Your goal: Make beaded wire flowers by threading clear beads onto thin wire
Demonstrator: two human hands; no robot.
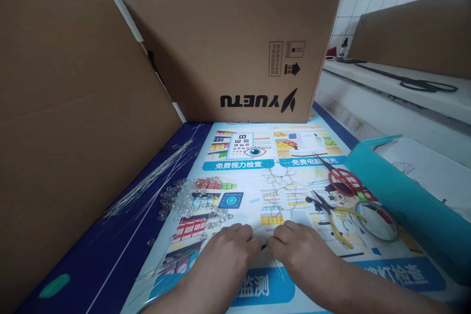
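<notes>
My left hand [233, 248] and my right hand [296, 245] meet close together over the printed sheet, fingers pinched. Thin wire [278, 269] trails down from between them, its upper part hidden by the fingers. Clear round beads [184, 198] lie in a loose heap beyond my left hand. Ahead of my right hand are thin bent wire pieces [277, 176] in a loose tangle. Pliers with yellow handles [340, 225] rest open to the right of that hand, near red-handled scissors [344, 180] and a clear round roll [379, 221].
A bundle of long thin wires [150, 181] lies on the dark blue cloth at left. Cardboard panels [221, 49] stand at the left and back. A turquoise box [408, 201] sits at right. Black-handled scissors [423, 84] lie on the ledge behind it.
</notes>
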